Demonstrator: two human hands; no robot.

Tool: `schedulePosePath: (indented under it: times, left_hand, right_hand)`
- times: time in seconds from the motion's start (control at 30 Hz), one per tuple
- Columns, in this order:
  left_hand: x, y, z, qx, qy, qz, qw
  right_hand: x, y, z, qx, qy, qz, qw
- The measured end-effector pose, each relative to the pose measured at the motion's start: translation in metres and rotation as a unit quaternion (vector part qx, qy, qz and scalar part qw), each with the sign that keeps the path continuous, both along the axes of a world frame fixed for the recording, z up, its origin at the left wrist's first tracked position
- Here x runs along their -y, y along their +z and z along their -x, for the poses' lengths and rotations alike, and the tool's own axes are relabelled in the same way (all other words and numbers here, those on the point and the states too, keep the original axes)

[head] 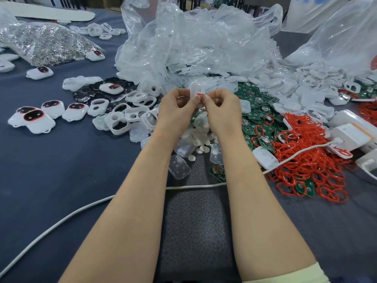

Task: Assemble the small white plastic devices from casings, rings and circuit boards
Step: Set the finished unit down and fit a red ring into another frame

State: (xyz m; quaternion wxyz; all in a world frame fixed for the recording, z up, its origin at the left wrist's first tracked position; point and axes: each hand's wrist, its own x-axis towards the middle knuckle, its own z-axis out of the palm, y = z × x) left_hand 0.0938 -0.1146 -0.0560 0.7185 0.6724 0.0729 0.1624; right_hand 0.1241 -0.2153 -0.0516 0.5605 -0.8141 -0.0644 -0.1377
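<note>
**White casing and red ring pinched in both hands**

White plastic, a small casing (pixel 196 89), stands upright between the two hands at the middle of the view, raised above the heap of parts. The left hand (pixel 177 107) and the right hand (pixel 222 108) both have their fingers curled. Each pinches the casing's lower end with thumb and fingertips, where a red ring (pixel 199 97) shows at the opening. Whether the ring is fully seated cannot be told.

From the hands, empty casing frames (pixel 122 117) lie at nine o'clock. Further out, between eight and nine o'clock, sit finished devices (pixel 37 119) with dark, red-rimmed faces. At three o'clock green circuit boards (pixel 258 111) are spread, and at four o'clock there is a heap of loose red rings (pixel 306 158). At six o'clock, just below the wrists, small white discs (pixel 201 132) are scattered. Crumpled clear bags (pixel 193 43) rise at twelve o'clock. A white cable (pixel 61 219) crosses the blue bench (pixel 61 170) at seven o'clock.
</note>
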Motion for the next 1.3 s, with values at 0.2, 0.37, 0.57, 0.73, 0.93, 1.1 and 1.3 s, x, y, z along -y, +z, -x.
schedulePosePath:
  times: [0.2, 0.37, 0.57, 0.73, 0.93, 1.1, 1.3]
  left_hand:
    - [-0.0011, -0.0022, -0.0013, -0.001, -0.022, 0.067, 0.997]
    - [-0.0020, -0.0020, -0.0019, -0.010, -0.022, 0.096, 0.995]
    - [-0.0033, -0.0026, -0.0041, -0.009, 0.010, 0.055, 0.998]
    - [-0.0028, -0.0029, -0.0049, -0.013, 0.005, 0.031, 0.999]
    - [-0.0024, -0.0002, -0.0009, -0.016, -0.006, -0.008, 1.000]
    - [-0.0008, 0.0011, 0.0006, -0.008, -0.003, -0.042, 0.999]
    - [-0.0021, -0.0005, 0.0003, -0.002, -0.008, -0.033, 0.999]
  right_hand:
    - [-0.0008, 0.0009, 0.0017, -0.005, -0.001, 0.009, 1.000]
    - [-0.0021, 0.0026, 0.0028, -0.034, 0.010, 0.001, 0.999]
    - [-0.0027, 0.0035, 0.0034, -0.047, 0.011, -0.008, 0.999]
    - [-0.0021, 0.0036, 0.0041, -0.030, 0.003, 0.015, 0.999]
    - [0.0011, 0.0029, 0.0033, -0.013, -0.003, 0.045, 0.999]
    - [0.0006, 0.0021, 0.0031, 0.005, -0.003, 0.054, 0.999]
    - [-0.0023, 0.0018, 0.0052, -0.013, 0.004, 0.028, 1.000]
